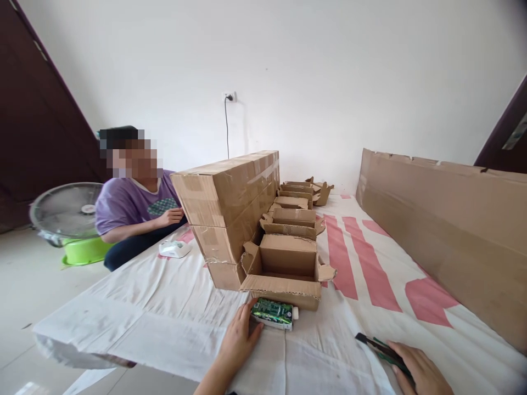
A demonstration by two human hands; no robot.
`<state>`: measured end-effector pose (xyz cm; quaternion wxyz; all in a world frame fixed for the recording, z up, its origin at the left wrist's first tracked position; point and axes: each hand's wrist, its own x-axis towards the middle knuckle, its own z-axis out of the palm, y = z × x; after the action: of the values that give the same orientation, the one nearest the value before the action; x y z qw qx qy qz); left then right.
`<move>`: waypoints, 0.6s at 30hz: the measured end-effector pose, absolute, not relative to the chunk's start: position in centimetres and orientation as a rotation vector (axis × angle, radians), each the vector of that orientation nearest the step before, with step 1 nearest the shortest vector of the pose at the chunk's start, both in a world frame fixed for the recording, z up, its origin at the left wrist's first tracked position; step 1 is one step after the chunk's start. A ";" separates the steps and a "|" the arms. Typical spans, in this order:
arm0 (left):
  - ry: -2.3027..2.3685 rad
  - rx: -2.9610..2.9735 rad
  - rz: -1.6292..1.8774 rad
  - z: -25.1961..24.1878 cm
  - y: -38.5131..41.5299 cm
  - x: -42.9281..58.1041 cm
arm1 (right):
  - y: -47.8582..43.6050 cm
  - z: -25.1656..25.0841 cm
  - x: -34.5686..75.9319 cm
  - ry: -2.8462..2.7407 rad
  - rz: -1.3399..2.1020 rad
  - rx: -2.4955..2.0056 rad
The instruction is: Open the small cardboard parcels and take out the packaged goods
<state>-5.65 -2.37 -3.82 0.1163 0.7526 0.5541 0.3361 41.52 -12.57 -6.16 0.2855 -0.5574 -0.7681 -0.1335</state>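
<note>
The drink carton (272,314) lies near the front edge of the worktop (173,329), long axis running left to right, left end between the left hand's (237,333) fingertips; the right hand (420,366), well apart, grips a cutter (386,352).

A shiny green carton (272,314) lies on its side, white cap (295,313) pointing right; a black-and-green cutter (381,348) slants nearby.

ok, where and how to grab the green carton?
Probably the left end of the carton, from the left, where the left hand is. It lies on its side, cap sticking out right, and the open box close behind crowds the far side.
</note>
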 end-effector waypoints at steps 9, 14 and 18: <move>1.630 2.232 1.026 -4.0 -2.1 -5.8 | -12.7 -6.3 41.4 -2.014 -0.253 -1.580; 1.625 2.253 1.019 -4.0 -2.1 -6.0 | -12.9 -6.1 41.2 -1.999 -0.249 -1.599; 1.629 2.258 1.015 -3.8 -2.0 -5.9 | -12.9 -5.7 41.0 -2.001 -0.211 -1.630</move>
<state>-5.94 -1.99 -3.82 0.0890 0.7588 0.5476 0.3412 40.98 -12.90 -5.74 0.2726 -0.6057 -0.7434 -0.0785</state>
